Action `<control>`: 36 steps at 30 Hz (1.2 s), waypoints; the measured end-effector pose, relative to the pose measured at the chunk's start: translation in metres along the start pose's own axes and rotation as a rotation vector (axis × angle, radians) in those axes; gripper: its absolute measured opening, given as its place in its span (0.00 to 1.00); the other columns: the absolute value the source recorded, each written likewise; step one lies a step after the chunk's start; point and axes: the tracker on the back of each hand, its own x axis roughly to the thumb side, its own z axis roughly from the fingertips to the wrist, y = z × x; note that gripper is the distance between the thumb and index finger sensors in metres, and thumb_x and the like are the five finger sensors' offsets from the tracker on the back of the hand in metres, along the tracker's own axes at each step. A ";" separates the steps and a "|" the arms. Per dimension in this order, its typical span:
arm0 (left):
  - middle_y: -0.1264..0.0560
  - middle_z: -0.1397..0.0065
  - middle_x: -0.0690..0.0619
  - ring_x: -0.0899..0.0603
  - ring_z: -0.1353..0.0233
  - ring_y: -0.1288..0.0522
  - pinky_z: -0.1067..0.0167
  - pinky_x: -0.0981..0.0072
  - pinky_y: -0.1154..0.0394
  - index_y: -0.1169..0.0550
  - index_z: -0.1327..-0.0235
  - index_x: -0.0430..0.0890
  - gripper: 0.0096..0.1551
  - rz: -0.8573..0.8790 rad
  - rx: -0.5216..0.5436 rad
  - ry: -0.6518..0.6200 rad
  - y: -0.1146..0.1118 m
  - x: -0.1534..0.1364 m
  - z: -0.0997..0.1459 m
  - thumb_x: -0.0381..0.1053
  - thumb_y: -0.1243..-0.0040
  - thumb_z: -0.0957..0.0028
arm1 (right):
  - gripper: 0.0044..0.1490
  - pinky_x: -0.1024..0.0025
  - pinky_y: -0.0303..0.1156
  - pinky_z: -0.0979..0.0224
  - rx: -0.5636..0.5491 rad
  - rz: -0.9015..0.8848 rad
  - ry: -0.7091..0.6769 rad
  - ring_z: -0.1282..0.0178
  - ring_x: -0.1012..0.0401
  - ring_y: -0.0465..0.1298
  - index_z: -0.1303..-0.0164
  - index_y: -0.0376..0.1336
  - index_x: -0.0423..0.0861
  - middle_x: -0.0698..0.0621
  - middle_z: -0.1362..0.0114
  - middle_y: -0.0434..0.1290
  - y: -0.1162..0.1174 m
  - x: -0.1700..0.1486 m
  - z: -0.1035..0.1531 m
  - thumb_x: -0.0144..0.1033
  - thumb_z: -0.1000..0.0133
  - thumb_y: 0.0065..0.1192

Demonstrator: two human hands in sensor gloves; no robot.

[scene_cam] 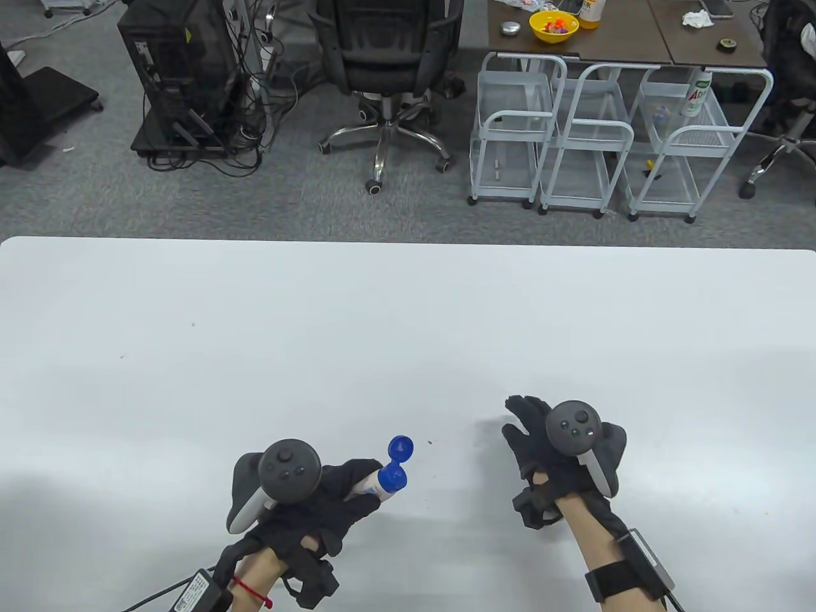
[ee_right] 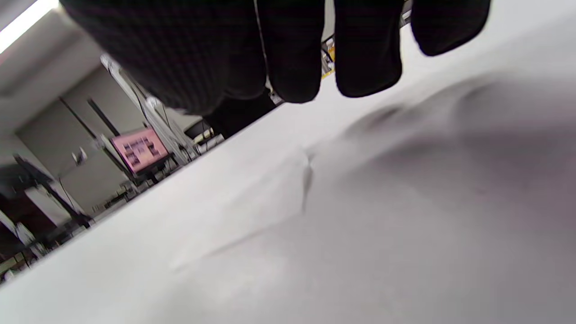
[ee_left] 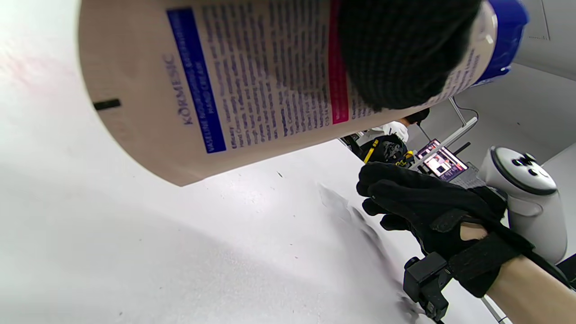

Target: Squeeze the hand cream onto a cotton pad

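Observation:
My left hand (scene_cam: 338,500) grips a hand cream tube (scene_cam: 377,486), which points up and to the right. Its blue flip cap (scene_cam: 401,447) hangs open above the nozzle. In the left wrist view the tube (ee_left: 252,85) fills the top, with a gloved finger (ee_left: 400,49) pressed on it near the cap end. My right hand (scene_cam: 528,424) is at the right of the table, fingers stretched out and holding nothing; it also shows in the left wrist view (ee_left: 427,202). In the right wrist view its fingers (ee_right: 292,58) hang above a faint white shape (ee_right: 252,211) that may be the cotton pad. I see no pad in the table view.
The white table (scene_cam: 408,319) stretches far beyond both hands. Past its far edge are an office chair (scene_cam: 389,70), a computer tower (scene_cam: 178,76) with cables and white wire carts (scene_cam: 599,140).

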 end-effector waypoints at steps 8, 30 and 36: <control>0.15 0.36 0.63 0.50 0.40 0.17 0.35 0.47 0.26 0.25 0.38 0.63 0.31 -0.020 0.017 0.019 0.003 -0.006 0.003 0.60 0.36 0.58 | 0.29 0.38 0.64 0.29 0.076 0.280 0.023 0.32 0.41 0.74 0.42 0.77 0.52 0.50 0.28 0.74 0.024 0.027 -0.033 0.42 0.55 0.80; 0.15 0.36 0.61 0.46 0.34 0.15 0.35 0.47 0.24 0.26 0.37 0.61 0.31 -0.035 0.004 0.009 0.002 -0.004 0.003 0.59 0.36 0.58 | 0.22 0.34 0.66 0.32 0.140 0.004 0.021 0.29 0.33 0.70 0.49 0.75 0.47 0.43 0.32 0.76 0.011 0.016 -0.025 0.34 0.52 0.72; 0.15 0.38 0.60 0.52 0.44 0.09 0.42 0.55 0.17 0.27 0.36 0.60 0.32 -0.019 -0.035 -0.036 -0.001 -0.002 0.002 0.59 0.38 0.58 | 0.21 0.44 0.82 0.47 0.160 -0.272 0.000 0.45 0.42 0.89 0.49 0.75 0.50 0.43 0.43 0.84 -0.019 0.019 0.003 0.37 0.53 0.74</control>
